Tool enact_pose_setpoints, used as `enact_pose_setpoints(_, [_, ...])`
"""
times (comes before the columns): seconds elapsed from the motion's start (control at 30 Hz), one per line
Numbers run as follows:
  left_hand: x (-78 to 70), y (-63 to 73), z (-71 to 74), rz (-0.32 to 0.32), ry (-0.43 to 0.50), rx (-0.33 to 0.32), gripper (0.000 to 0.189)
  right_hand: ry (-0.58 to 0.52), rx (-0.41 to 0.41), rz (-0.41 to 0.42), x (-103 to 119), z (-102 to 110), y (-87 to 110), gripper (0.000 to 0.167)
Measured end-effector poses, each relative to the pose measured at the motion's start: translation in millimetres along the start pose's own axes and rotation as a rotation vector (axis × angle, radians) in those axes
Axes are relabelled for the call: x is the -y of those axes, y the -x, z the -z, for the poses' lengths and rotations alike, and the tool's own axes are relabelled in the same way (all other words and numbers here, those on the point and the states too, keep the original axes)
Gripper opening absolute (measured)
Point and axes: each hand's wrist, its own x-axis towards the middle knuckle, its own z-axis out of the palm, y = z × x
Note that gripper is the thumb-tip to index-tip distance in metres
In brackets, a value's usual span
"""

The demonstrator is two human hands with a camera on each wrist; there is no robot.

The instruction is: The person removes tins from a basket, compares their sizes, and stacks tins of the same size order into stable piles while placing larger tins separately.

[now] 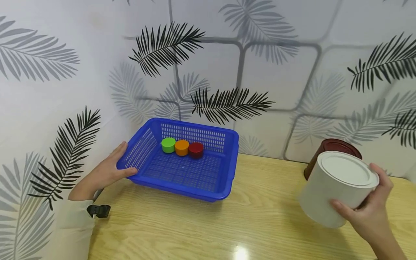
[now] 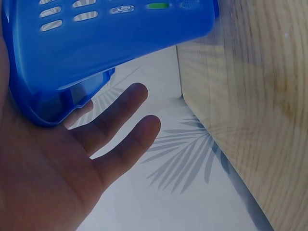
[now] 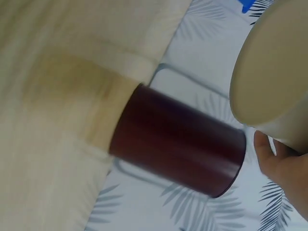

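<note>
My left hand [image 1: 108, 166] rests against the left corner of a blue plastic basket [image 1: 186, 187], thumb along the front rim and fingers by the left side. In the left wrist view, straight, spread fingers [image 2: 130, 139] reach past the basket corner. Inside the basket, a green disc [image 1: 168, 145], an orange disc [image 1: 182, 147] and a dark red disc [image 1: 196, 150] form a row at the back. My right hand [image 1: 370, 209] grips a white canister [image 1: 334, 191], tilted above the table, thumb on its near side. Behind it stands a dark red canister [image 3: 178, 139], partly hidden in the head view.
The wood-grain table [image 1: 156, 227] runs back to a wall [image 1: 266, 79] covered with a leaf pattern. At the left sleeve sits a small black device [image 1: 99, 211]. Light glares off the table near the front.
</note>
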Motion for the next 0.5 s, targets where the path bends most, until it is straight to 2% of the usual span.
enact_pose_setpoints(0.23, [-0.9, 0.6, -2.1, 0.005, 0.006, 0.001, 0.113, -0.217, 0.024, -0.025, -16, 25, 20.8, 0.117])
enact_pose_setpoints(0.37, [-1.3, 1.2, -0.7, 0.015, 0.003, 0.001, 0.112, -0.170, 0.068, -0.066, -22, 36, 29.1, 0.120])
enact_pose_setpoints(0.5, [-2.8, 2.1, -0.2, 0.020, 0.002, 0.001, 0.111, -0.210, 0.095, -0.004, -32, 43, 30.0, 0.120])
